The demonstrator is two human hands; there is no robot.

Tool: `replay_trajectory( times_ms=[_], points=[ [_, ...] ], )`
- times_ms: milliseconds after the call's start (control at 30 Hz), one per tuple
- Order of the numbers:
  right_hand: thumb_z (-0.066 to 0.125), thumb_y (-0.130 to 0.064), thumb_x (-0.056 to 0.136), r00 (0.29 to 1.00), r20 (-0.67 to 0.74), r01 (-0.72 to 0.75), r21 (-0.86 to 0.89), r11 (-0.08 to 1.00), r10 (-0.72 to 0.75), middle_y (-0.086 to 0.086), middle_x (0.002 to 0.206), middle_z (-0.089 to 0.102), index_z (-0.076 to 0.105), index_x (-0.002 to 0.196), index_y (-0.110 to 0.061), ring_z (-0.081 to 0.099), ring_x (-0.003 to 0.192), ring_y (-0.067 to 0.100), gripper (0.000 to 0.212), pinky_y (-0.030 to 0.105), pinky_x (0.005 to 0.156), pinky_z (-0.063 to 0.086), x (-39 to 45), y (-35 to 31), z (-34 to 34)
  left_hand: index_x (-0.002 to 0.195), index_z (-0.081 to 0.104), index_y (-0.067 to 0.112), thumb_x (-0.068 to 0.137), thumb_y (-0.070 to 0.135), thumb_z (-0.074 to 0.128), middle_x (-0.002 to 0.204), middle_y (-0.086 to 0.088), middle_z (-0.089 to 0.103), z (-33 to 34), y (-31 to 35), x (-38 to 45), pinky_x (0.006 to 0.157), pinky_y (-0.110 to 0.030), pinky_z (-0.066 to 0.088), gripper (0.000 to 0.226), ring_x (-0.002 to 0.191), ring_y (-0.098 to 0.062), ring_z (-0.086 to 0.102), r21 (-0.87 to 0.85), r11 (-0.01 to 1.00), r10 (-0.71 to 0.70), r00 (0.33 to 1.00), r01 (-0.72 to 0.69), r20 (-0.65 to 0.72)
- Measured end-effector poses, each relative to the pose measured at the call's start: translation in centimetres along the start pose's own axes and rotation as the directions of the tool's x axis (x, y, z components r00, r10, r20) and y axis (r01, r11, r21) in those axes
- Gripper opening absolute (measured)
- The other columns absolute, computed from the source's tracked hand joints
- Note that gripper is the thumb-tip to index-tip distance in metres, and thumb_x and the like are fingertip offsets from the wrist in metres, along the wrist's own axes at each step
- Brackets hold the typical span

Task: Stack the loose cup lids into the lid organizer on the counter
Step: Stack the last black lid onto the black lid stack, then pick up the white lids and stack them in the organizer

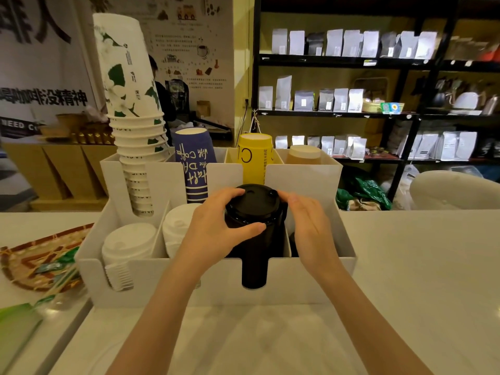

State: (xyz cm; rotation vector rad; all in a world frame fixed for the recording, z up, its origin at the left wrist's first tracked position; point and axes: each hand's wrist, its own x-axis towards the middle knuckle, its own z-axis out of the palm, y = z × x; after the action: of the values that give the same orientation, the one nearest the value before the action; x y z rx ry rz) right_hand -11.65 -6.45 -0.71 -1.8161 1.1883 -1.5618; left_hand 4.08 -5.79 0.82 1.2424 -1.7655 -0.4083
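Note:
A white lid organizer (311, 280) stands on the counter with several front slots. A tall stack of black lids (254, 212) fills its third slot and shows through the front notch. My left hand (216, 226) grips the top of that black stack, thumb in front and fingers over the rim. On the stack's right side rests my right hand (311, 226), its fingertips touching the top lid. White lids (128, 243) fill the first slot, and more white lids (178, 226) the second.
Behind the lid slots stand cup stacks: white-and-green cups (130, 104), blue cups (194, 158), yellow cups (255, 155) and a tan stack (304, 154). A patterned tray with packets (35, 263) lies at the left. Black shelves with bags (351, 90) fill the back right.

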Motion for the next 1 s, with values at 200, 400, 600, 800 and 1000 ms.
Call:
replay_trajectory(
  times_ms=[200, 400, 600, 800, 1000],
  points=[
    [0.029, -0.035, 0.086, 0.999, -0.034, 0.03, -0.064, 0.997, -0.032, -0.027, 0.096, 0.054, 0.059, 0.113, -0.024, 0.041, 0.096, -0.02, 0.042, -0.005, 0.083, 0.028, -0.1, 0.6, 0.3, 0.127, 0.041, 0.025, 0.071, 0.034, 0.069, 0.132, 0.007, 0.047, 0.2, 0.1, -0.3, 0.071, 0.007, 0.029, 0.063, 0.108, 0.002, 0.036, 0.044, 0.998, 0.039, 0.999, -0.039, 0.018],
    [0.044, -0.02, 0.092, 0.999, 0.048, 0.023, -0.142, 0.99, -0.017, 0.001, 0.117, 0.059, 0.054, 0.121, -0.017, 0.045, 0.107, 0.008, 0.031, 0.02, 0.094, 0.035, 0.2, 0.1, -0.4, 0.138, 0.025, 0.022, 0.08, 0.032, 0.059, 0.15, 0.007, 0.024, 0.9, 0.3, -0.9, 0.091, -0.002, 0.013, 0.068, 0.132, -0.004, 0.021, 0.056, 0.998, 0.021, 0.999, -0.023, 0.036],
    [0.044, -0.032, 0.086, 0.983, -0.055, 0.154, -0.266, 0.952, -0.175, 0.005, 0.128, 0.053, 0.042, 0.129, -0.016, 0.038, 0.115, 0.007, 0.047, 0.012, 0.092, 0.028, -0.9, -1.7, 0.9, 0.142, 0.009, 0.023, 0.086, 0.025, 0.053, 0.154, 0.007, 0.008, 0.7, 0.6, -1.4, 0.103, -0.013, 0.014, 0.071, 0.137, -0.003, 0.011, -0.112, 0.988, -0.089, 0.987, 0.105, 0.135],
    [0.046, -0.024, 0.087, 0.885, 0.04, 0.455, -0.278, 0.846, -0.464, 0.009, 0.127, 0.056, 0.046, 0.124, -0.01, 0.037, 0.124, 0.015, 0.04, 0.031, 0.108, 0.033, -4.8, -2.2, 5.1, 0.135, 0.029, 0.032, 0.09, 0.032, 0.04, 0.146, 0.01, 0.032, -4.0, 0.6, -1.9, 0.103, -0.025, 0.024, 0.046, 0.133, -0.007, 0.028, -0.283, 0.924, -0.22, 0.963, 0.257, 0.155],
    [0.034, -0.036, 0.09, 0.843, 0.453, 0.365, -0.083, 0.927, -0.291, 0.0, 0.135, 0.049, 0.039, 0.131, -0.023, 0.034, 0.125, 0.005, 0.043, 0.028, 0.11, 0.029, -9.9, -1.7, 9.0, 0.125, 0.044, 0.032, 0.088, 0.048, 0.033, 0.127, 0.009, 0.052, -8.1, -0.8, -6.0, 0.082, -0.018, 0.042, 0.042, 0.111, -0.008, 0.052, -0.17, 0.915, -0.348, 0.93, 0.365, 0.121]
  ],
)
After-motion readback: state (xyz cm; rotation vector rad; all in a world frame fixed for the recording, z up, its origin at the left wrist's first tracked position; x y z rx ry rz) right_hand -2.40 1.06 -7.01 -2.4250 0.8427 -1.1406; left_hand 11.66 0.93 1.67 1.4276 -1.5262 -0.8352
